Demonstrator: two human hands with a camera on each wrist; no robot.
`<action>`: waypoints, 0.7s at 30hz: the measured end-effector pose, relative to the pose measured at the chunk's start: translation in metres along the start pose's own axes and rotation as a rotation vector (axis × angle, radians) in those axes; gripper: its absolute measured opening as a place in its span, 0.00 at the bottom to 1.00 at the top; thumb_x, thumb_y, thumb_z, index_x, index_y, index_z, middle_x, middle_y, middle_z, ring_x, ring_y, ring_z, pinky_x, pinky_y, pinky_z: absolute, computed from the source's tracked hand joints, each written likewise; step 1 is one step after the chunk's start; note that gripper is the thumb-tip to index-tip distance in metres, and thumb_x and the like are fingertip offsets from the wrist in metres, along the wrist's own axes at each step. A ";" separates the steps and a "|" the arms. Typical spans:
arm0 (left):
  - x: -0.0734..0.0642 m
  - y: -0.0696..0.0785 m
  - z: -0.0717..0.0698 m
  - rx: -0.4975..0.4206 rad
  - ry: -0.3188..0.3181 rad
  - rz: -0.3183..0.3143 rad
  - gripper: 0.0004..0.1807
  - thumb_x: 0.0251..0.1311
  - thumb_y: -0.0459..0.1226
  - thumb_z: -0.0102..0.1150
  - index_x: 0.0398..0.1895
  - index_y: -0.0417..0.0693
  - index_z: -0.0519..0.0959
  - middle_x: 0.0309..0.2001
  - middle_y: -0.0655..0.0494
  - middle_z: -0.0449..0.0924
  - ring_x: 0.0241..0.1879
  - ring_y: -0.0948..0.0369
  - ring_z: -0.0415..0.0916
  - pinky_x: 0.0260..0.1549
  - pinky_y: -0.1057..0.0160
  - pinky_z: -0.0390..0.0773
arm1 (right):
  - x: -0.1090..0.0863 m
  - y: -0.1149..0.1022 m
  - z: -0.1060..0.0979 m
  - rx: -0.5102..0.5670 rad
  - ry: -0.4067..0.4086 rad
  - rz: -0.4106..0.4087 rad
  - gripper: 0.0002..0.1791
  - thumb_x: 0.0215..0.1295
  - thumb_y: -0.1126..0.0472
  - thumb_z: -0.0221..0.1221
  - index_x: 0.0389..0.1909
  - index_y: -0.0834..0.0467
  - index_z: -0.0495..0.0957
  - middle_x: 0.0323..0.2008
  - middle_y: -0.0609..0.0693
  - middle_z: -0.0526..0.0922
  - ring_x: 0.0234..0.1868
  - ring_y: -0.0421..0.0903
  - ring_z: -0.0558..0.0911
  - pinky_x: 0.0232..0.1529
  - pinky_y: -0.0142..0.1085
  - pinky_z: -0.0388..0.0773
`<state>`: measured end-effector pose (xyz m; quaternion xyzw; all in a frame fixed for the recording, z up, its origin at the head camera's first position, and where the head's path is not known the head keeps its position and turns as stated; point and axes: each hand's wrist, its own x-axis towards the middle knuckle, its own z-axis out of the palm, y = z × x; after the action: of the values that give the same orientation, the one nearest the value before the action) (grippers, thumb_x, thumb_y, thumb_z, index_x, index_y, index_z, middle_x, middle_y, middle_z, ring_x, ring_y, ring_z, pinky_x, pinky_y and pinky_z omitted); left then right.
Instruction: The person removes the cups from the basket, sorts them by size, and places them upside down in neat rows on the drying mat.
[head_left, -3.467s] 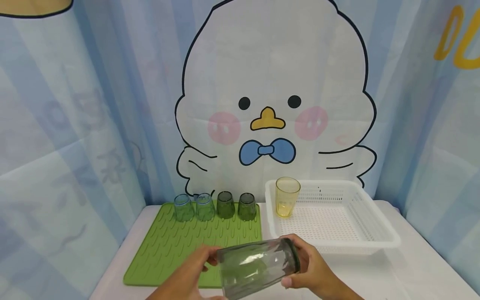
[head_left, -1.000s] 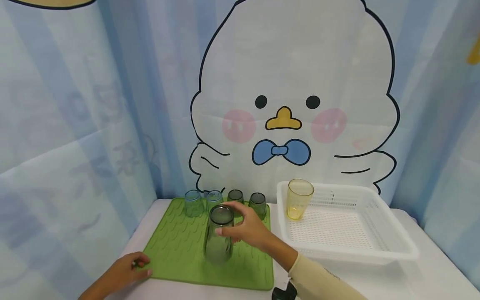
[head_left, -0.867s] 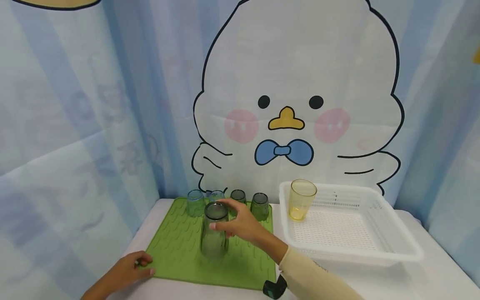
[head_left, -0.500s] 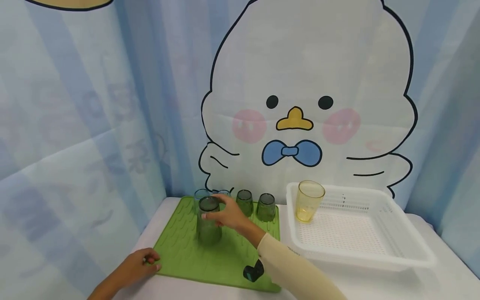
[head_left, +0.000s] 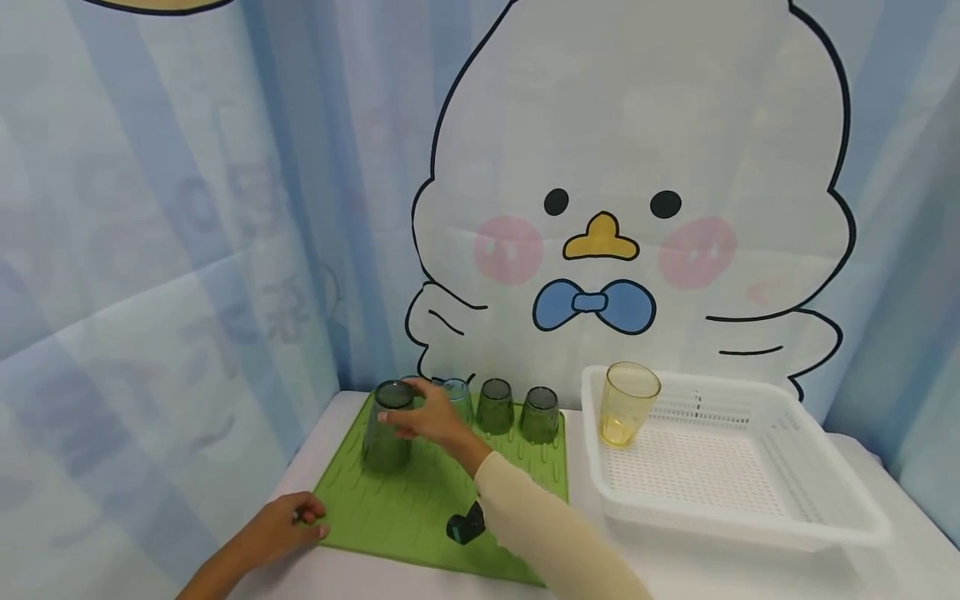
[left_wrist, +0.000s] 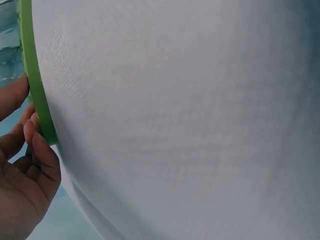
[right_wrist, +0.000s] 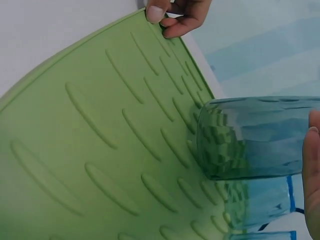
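Observation:
My right hand (head_left: 435, 417) holds a tall grey drinking glass (head_left: 385, 450) near its thick base, upside down with the mouth toward the green drying mat (head_left: 405, 525). Whether its rim touches the mat is unclear. The right wrist view shows the same glass (right_wrist: 250, 137) beside a blue glass (right_wrist: 260, 200). At the mat's front left corner, my left hand (head_left: 281, 529) pinches the edge, thumb on top. Along the back of the mat stand small upturned glasses: a blue glass (head_left: 459, 404), another blue one mostly hidden, and two dark grey glasses (head_left: 495, 408).
A white perforated basket (head_left: 720, 529) stands right of the mat, with a yellow glass (head_left: 628, 404) upright in its back left corner. A patterned curtain (head_left: 615, 150) hangs behind the table. A black device (head_left: 467, 525) is near the right sleeve (head_left: 555, 533).
Earlier both hands held the grey glass sideways. Now it is upside down in my right hand, carried left and back over the mat. My left hand has moved to the mat's corner.

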<state>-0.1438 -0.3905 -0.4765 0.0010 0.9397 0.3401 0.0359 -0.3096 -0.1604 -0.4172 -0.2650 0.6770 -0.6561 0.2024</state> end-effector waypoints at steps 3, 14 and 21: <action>0.000 0.001 -0.001 -0.008 -0.014 0.002 0.15 0.52 0.42 0.68 0.37 0.42 0.78 0.32 0.56 0.75 0.35 0.60 0.71 0.33 0.62 0.73 | 0.006 0.005 0.004 0.015 0.007 0.001 0.37 0.53 0.59 0.69 0.65 0.53 0.66 0.58 0.55 0.68 0.28 0.49 0.85 0.37 0.45 0.82; 0.000 0.001 -0.001 -0.005 -0.001 -0.033 0.15 0.51 0.42 0.68 0.37 0.43 0.78 0.32 0.56 0.74 0.35 0.60 0.70 0.34 0.60 0.72 | 0.014 0.004 0.015 -0.010 0.014 0.010 0.39 0.56 0.58 0.68 0.67 0.56 0.61 0.63 0.57 0.67 0.29 0.50 0.85 0.36 0.45 0.81; 0.001 -0.001 -0.002 -0.021 -0.024 -0.020 0.15 0.52 0.43 0.67 0.38 0.43 0.78 0.32 0.56 0.74 0.35 0.60 0.71 0.33 0.60 0.72 | 0.015 0.004 0.017 -0.036 0.025 0.013 0.39 0.54 0.58 0.69 0.65 0.56 0.63 0.62 0.59 0.67 0.26 0.53 0.84 0.33 0.42 0.81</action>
<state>-0.1446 -0.3928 -0.4756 -0.0046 0.9355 0.3496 0.0505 -0.3106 -0.1832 -0.4206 -0.2561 0.6930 -0.6455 0.1936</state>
